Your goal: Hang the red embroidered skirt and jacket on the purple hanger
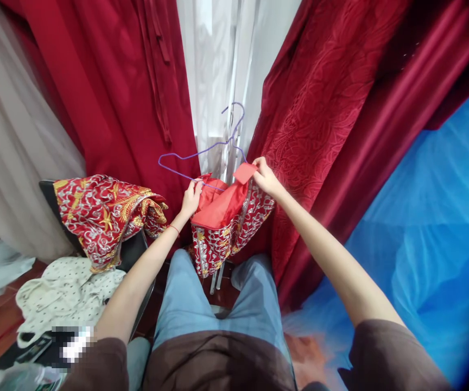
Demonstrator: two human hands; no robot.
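Note:
A red garment [214, 241] with silver and gold embroidery and a plain red lining hangs between my hands, above my knees. At its upper left edge, my left hand [191, 198] pinches the cloth, close to the lower bar of a purple wire hanger [177, 157]. My right hand [265, 178] is closed on the upper right edge, beside a flat red flap [245, 172]. The hanger's lower bar passes behind or into the red cloth; its right end is partly hidden. Its hook points up in front of a white pole.
A matching embroidered red cloth [104, 212] is draped over a black chair [132, 250] at left. Polka-dotted white fabric [67, 288] lies below it. Dark red curtains [137, 81] hang on both sides of white drapery [212, 70]. Blue tulle [433, 244] spreads at right.

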